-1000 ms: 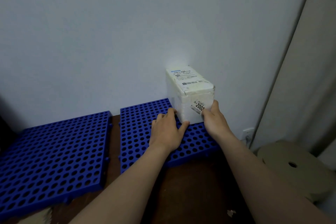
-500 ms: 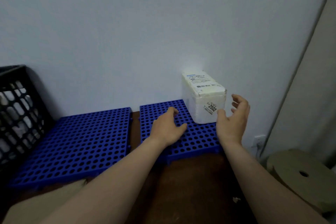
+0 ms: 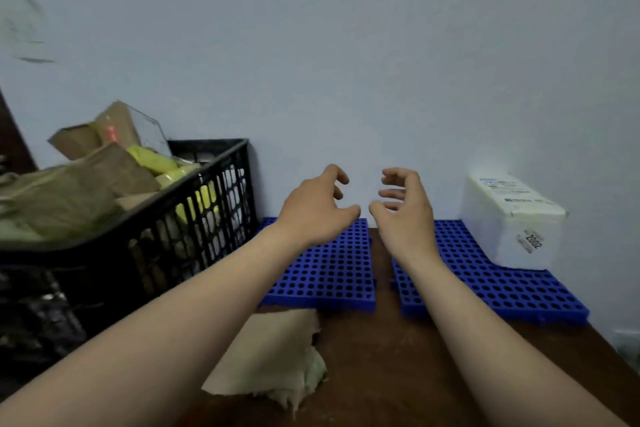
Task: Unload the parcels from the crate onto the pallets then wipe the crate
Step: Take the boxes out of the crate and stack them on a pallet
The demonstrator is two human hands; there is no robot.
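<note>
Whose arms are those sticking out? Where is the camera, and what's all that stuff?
Those arms belong to a person with a camera on their head, so each picture looks down at their own hands. The left hand and the right hand hang in the air with loosely curled fingers and hold nothing. Below them lie two blue plastic pallets full of holes. The left pallet is beside the right pallet, which carries one white parcel by the wall. On the left stands a black crate with brown parcels and yellow parcels inside. A beige cloth lies on the brown surface.
</note>
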